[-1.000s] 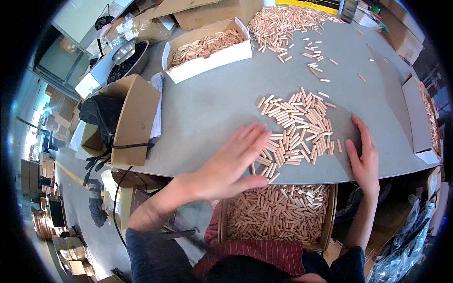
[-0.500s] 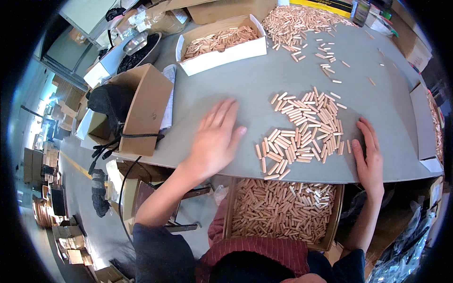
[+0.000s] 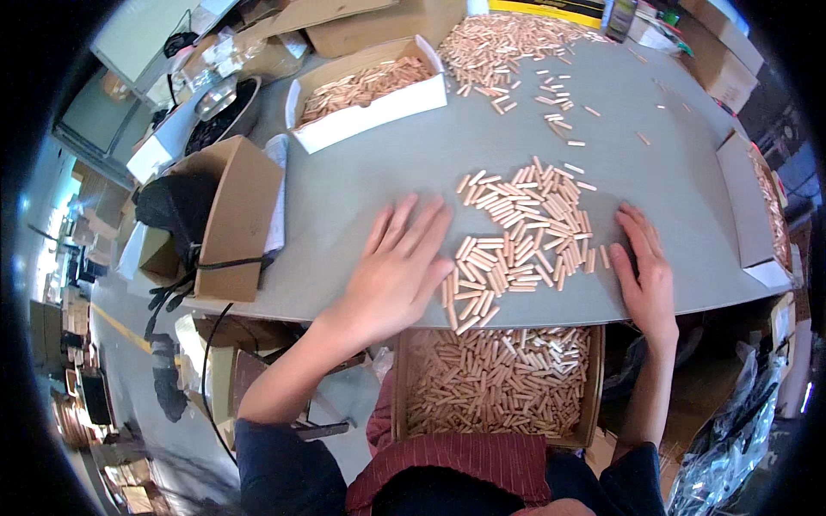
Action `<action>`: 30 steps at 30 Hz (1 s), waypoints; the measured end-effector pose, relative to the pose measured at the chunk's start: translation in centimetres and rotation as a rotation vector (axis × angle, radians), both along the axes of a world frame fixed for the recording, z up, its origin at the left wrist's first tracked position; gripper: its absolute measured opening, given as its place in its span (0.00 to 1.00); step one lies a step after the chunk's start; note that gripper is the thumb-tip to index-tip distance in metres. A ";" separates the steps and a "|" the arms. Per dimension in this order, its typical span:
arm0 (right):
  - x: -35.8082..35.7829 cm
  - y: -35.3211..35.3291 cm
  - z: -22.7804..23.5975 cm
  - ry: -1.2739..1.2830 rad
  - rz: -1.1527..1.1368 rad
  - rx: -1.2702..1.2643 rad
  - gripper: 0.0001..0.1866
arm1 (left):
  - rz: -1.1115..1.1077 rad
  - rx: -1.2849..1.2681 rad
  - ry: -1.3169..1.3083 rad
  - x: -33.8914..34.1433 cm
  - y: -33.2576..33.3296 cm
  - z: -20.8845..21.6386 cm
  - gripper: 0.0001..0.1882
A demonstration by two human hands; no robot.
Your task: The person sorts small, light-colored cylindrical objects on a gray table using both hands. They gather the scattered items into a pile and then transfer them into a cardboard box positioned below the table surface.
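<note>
A loose spread of short wooden dowels (image 3: 538, 225) lies on the grey table (image 3: 370, 163) near its front edge. My left hand (image 3: 397, 258) rests flat just left of the spread, fingers stretched out and thumb close to the nearest dowels. On the other side, my right hand (image 3: 644, 271) lies with its fingers extended along the tabletop, a small gap from the rightmost dowels. Neither hand holds anything. Below the table edge, in front of my body, a cardboard box (image 3: 595, 378) is filled with many more dowels.
Toward the back left stands a white box (image 3: 370, 119) of dowels. A larger dowel heap (image 3: 508, 47) covers the far side, with stray pieces trailing from it. Another white box (image 3: 747, 202) of dowels is at the right edge. An open carton (image 3: 232, 215) with dark cloth and cords stands left.
My left hand has come closer to the dowel spread, its thumb now almost at the dowels. The right hand stays beside the spread. The whole view has shifted slightly.
</note>
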State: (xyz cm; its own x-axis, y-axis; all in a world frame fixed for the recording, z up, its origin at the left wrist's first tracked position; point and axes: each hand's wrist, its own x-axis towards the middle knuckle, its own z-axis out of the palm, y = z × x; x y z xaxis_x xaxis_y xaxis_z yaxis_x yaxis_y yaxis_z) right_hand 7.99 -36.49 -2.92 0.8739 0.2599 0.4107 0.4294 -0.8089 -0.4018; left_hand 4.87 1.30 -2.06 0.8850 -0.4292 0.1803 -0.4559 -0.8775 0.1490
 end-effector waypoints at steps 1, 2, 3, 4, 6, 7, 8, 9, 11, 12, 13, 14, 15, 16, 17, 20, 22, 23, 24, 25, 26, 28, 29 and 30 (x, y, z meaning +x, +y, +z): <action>-0.1 0.0 0.2 -0.014 0.018 -0.004 0.21 | -0.051 -0.007 0.023 -0.4 0.2 0.4 0.33; -0.4 0.2 0.5 -0.023 0.033 0.013 0.19 | -0.102 -0.014 0.045 -0.8 0.1 0.7 0.32; -0.6 0.3 0.6 -0.015 0.062 0.014 0.18 | -0.127 -0.018 0.061 -1.3 0.1 1.0 0.32; -0.8 0.3 0.6 -0.008 0.091 0.015 0.18 | -0.151 -0.022 0.078 -1.8 0.1 1.3 0.33; -1.3 0.5 0.7 0.005 0.130 0.034 0.18 | -0.197 -0.022 0.073 -2.7 -0.1 1.5 0.35; -1.8 0.5 0.7 0.011 0.140 0.017 0.19 | -0.209 -0.038 0.094 -3.2 -0.2 1.7 0.35; -2.4 0.5 0.8 0.017 0.150 0.000 0.19 | -0.222 -0.053 0.115 -3.8 -0.4 2.0 0.36; -3.0 0.5 0.8 0.022 0.159 -0.016 0.20 | -0.235 -0.069 0.137 -4.3 -0.4 2.2 0.36; -4.4 0.8 1.0 0.070 0.184 0.020 0.21 | -0.256 -0.028 0.157 -5.2 -0.5 2.2 0.37; -5.0 0.9 1.1 0.093 0.201 0.041 0.22 | -0.265 -0.016 0.172 -5.7 -0.5 2.4 0.37; -5.6 0.8 1.2 0.126 0.261 0.044 0.23 | -0.274 -0.003 0.187 -6.1 -0.4 2.5 0.36; -6.1 0.7 1.4 0.160 0.321 0.048 0.24 | -0.305 -0.034 0.197 -6.5 -0.3 2.6 0.34; -6.6 0.5 1.7 0.192 0.373 0.051 0.24 | -0.355 -0.093 0.227 -6.4 -0.1 2.6 0.34; -6.8 0.4 2.0 0.244 0.462 0.067 0.26 | -0.405 -0.151 0.259 -6.3 0.1 2.7 0.35; -6.8 0.2 1.9 0.304 0.511 0.161 0.27 | -0.453 -0.210 0.291 -6.2 0.4 2.8 0.35; -6.8 -1.6 1.8 0.437 0.523 0.439 0.25 | -0.318 -0.514 0.417 -4.7 1.2 2.2 0.28; -5.7 -1.1 1.5 0.264 0.279 0.363 0.23 | -0.185 -0.515 0.307 -3.3 1.1 1.2 0.30; -4.9 -1.0 1.3 0.179 0.158 0.326 0.22 | -0.148 -0.398 0.264 -2.6 0.6 1.3 0.30; -3.9 -0.9 1.2 0.134 0.174 0.249 0.20 | -0.110 -0.283 0.222 -1.9 0.0 1.4 0.31; -3.3 -0.7 1.3 0.115 0.169 0.215 0.21 | -0.070 -0.167 0.180 -1.3 -0.7 1.5 0.32; -2.9 -0.3 1.3 0.096 0.164 0.181 0.22 | -0.073 -0.082 0.161 -0.8 -1.1 1.3 0.33; -2.2 0.9 1.3 0.056 0.153 0.104 0.23 | -0.072 -0.067 0.138 -0.3 -2.0 1.5 0.33; -2.0 1.6 1.5 0.030 0.140 0.055 0.23 | -0.071 -0.059 0.126 -0.2 -2.4 1.5 0.33; -1.9 2.0 1.5 0.004 0.125 0.006 0.24 | -0.094 -0.030 0.107 -0.1 -2.7 1.4 0.33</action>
State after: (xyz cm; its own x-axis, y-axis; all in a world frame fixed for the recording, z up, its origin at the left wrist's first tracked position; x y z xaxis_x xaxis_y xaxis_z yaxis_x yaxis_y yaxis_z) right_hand 6.12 -34.44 -1.38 0.8364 0.3644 0.4095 0.5252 -0.7468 -0.4080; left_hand 4.79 -1.36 -0.63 0.8559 -0.5073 0.1006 -0.5162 -0.8260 0.2264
